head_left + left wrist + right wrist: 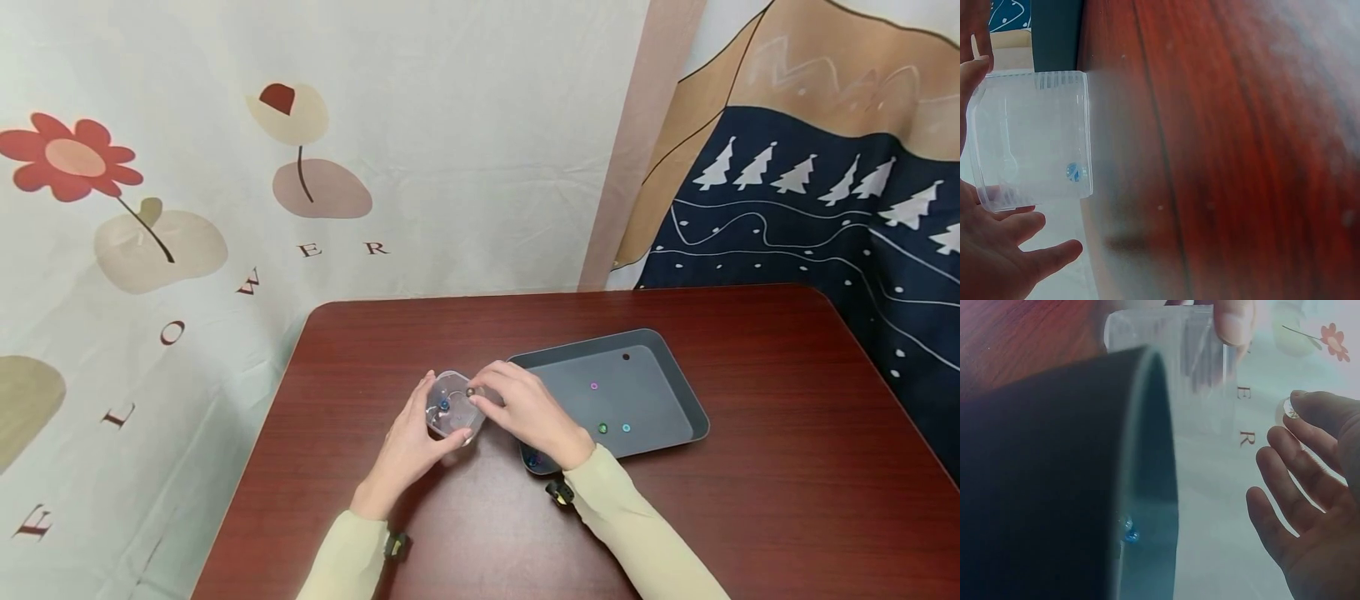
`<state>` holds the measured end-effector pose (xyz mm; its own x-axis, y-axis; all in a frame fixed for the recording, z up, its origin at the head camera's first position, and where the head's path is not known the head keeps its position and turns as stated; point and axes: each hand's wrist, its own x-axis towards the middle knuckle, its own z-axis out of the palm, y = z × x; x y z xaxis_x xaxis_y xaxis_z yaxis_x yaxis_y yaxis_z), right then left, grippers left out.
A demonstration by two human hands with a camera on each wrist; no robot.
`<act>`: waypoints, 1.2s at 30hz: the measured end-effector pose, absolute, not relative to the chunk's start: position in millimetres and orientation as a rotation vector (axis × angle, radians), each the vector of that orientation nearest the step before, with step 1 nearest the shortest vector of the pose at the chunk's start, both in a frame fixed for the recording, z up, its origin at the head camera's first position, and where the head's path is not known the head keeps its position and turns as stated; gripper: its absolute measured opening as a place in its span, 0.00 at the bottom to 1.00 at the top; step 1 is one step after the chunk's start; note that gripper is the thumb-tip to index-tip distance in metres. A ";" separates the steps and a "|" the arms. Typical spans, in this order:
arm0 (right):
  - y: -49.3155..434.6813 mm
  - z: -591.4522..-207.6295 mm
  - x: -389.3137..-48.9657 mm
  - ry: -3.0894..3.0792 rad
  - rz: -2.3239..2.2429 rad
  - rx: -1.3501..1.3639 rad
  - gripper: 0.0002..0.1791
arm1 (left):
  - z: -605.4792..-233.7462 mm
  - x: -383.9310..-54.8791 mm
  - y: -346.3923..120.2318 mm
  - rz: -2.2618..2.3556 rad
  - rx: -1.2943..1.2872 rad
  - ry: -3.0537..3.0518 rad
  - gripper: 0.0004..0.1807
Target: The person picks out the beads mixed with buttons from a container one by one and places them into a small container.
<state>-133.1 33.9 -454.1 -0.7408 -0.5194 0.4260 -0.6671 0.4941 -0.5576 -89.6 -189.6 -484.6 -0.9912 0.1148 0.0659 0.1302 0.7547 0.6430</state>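
My left hand [405,450] grips a small clear plastic box [456,422] by its sides, thumb on the near side and fingers on the far left. A shiny blue bead [1074,172] sits inside, low against one wall in the left wrist view. Over the box's right rim, my right hand [528,410] pinches a small round bead [471,392] between thumb and index finger. In the right wrist view this bead [1291,409] looks pale with dark markings, partly covered by the thumb. The other right fingers [1300,462] are spread and loosely bent.
A dark grey tray [652,400] lies right of the box, partly behind my right hand. Inside it are a brown bead [626,357], a purple ring [594,386], a green bead [603,428], a turquoise ring [626,427] and blue beads [1130,531]. The reddish wooden table [780,467] meets a printed curtain.
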 end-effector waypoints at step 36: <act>55.2 -451.6 -129.1 -2.628 0.988 0.949 0.15 | -489.0 -91.5 -190.1 -1.089 -0.227 -2.910 0.60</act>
<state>-129.1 55.2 -451.6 -0.7805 -0.5045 0.3692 -0.6227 0.5759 -0.5297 -91.5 -190.1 -489.0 -0.9890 0.1270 0.0752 0.1452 0.7451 0.6510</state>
